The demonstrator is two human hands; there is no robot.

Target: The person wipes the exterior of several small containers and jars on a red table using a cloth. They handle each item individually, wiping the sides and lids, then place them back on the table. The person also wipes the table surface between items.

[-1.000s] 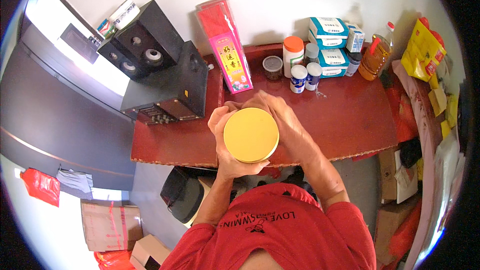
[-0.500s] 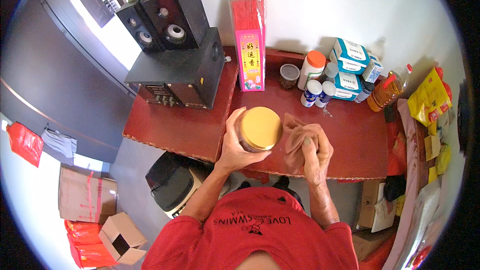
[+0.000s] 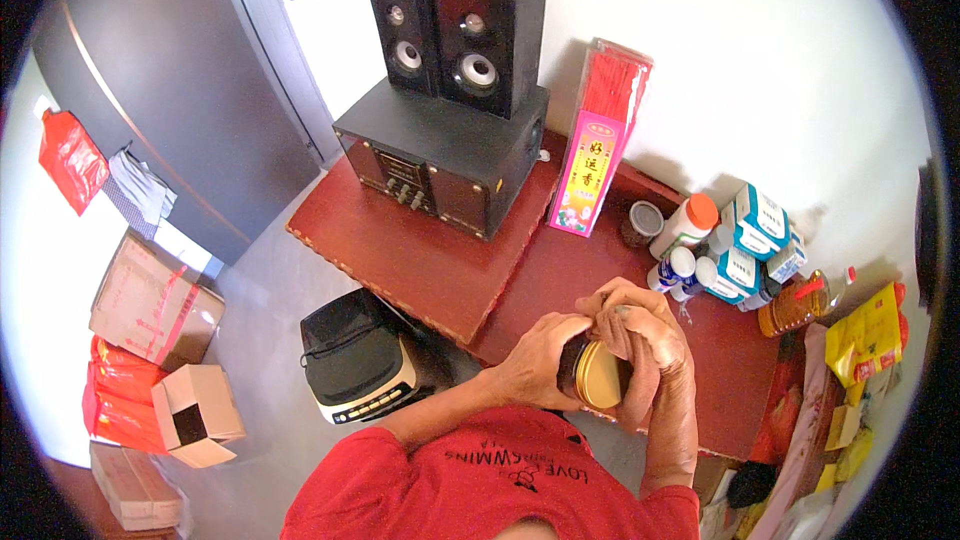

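Observation:
Close in front of my red shirt, a jar [image 3: 599, 376] with a gold lid and a dark body is held tilted, its lid toward me. My left hand [image 3: 541, 361] is closed round the jar's left side. My right hand [image 3: 662, 332] is closed on a brownish cloth [image 3: 627, 344], pressed against the jar's far and right side. Much of the cloth is hidden by the fingers. Both hands are above the front part of the dark red table [image 3: 420, 245], and their fingers meet at the far side of the jar.
Black speakers [image 3: 490, 45] stand on a larger black box [image 3: 440, 155] at the table's left. A pink incense pack [image 3: 598, 145] leans by the wall. Bottles, an orange-capped container [image 3: 686, 224] and blue-white packs [image 3: 762, 215] are at the right. A black-topped appliance [image 3: 355, 355] and cartons [image 3: 155, 305] sit on the floor.
My right hand has brought the cloth from beside the jar onto it. The jar has come closer to me and tilted. The view has turned, so the table's things appear further right.

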